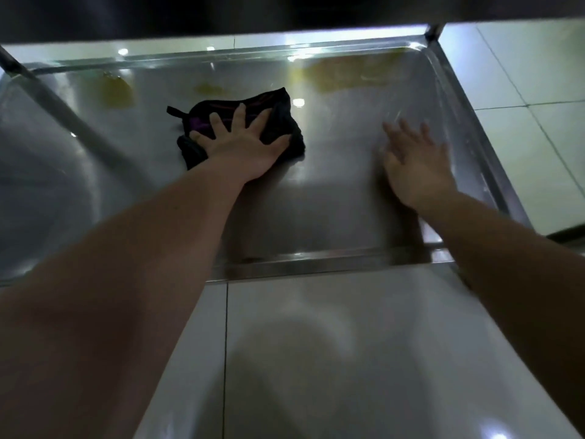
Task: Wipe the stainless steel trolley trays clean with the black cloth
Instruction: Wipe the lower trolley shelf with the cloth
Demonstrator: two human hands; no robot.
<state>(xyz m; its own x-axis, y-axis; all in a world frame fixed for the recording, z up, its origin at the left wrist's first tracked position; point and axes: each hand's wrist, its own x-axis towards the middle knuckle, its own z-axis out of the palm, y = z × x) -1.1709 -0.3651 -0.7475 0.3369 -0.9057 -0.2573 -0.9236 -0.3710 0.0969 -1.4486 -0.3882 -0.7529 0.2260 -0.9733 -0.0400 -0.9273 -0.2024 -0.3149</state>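
Tiled floor (348, 343): pale, glossy, running under and to the right of the trolley. Stainless steel tray (316, 263): low shelf with a raised rim, its surface reflective; a trolley post (63, 112) crossed its left part at a slant. Yellowish smears (348, 74): along the far side of the tray, the widest at the far right corner. Black cloth (285, 112): crumpled, left of the tray's middle, a small loop at its left edge. Left hand (240, 144): fingers spread straight, pressing flat on the cloth. Right hand (414, 166): released, fingers extended over bare steel near the right rim, blurred; contact could not be told
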